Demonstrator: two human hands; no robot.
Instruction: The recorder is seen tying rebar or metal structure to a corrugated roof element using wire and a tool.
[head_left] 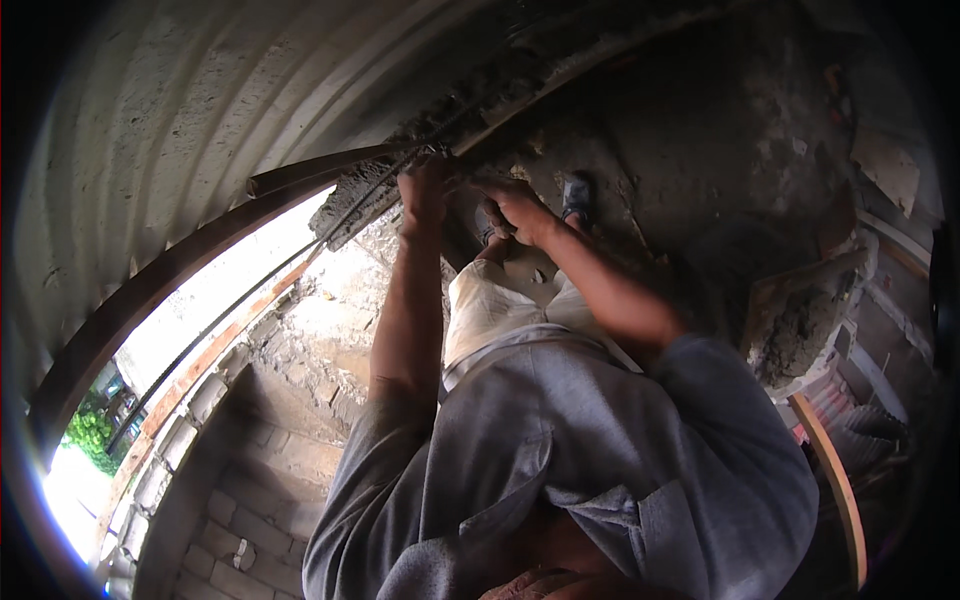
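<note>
Ahead of my body, my left hand (425, 187) is closed in a fist beside the upper end of a thin dark steel rod (370, 193) and a mortar-covered ledge (347, 212). Shadow and the fingers hide what it grips. Close on its right, my right hand (517, 208) reaches across with bent fingers around a tool with a short brown handle (495, 216), perhaps a trowel. Its working end is too dim to make out. A dark wooden strip (320, 168) ends near my left hand.
Corrugated sheeting (200, 110) rises on the left above a curved dark beam (140, 290) and a bright opening. At right stands a trough of wet mortar (800, 330), with a wooden slat (832, 480) near it. A block wall (235, 530) lies lower left. My sandalled foot (577, 194) shows below.
</note>
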